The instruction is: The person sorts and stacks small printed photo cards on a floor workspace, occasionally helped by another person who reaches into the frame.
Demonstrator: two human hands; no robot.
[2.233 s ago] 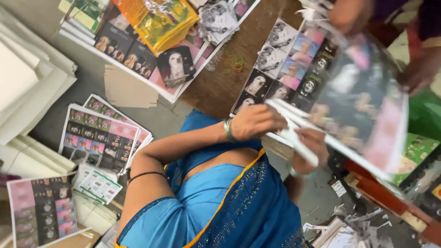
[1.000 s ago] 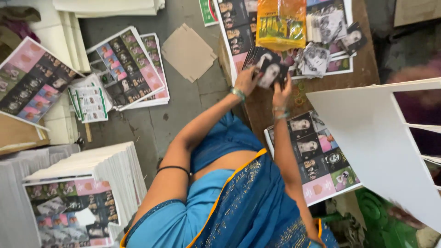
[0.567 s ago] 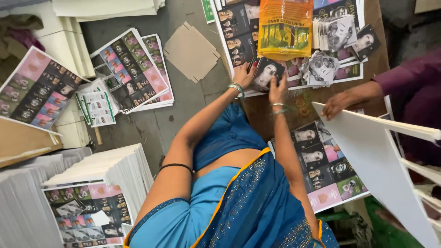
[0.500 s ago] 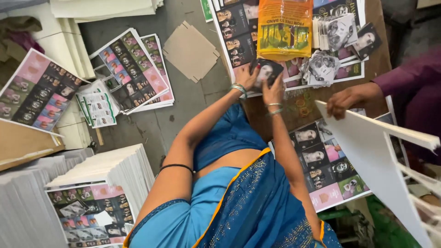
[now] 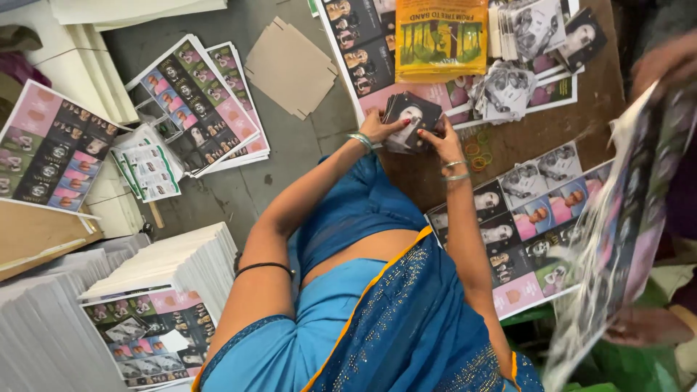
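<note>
My left hand [image 5: 377,129] and right hand [image 5: 441,142] clasp a stack of photo cards [image 5: 411,117] at the wooden desk's [image 5: 537,131] near edge. Beside: yellow bag [image 5: 441,38], rubber bands [image 5: 475,151], printed sheets [image 5: 534,218]. Grey floor [image 5: 290,152]: cardboard [image 5: 290,67].

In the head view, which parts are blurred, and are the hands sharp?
Head view: the large printed sheet at the right edge is smeared by motion; left hand, right hand and the small stack of cards between them are sharp; light is even, without glare.
</note>
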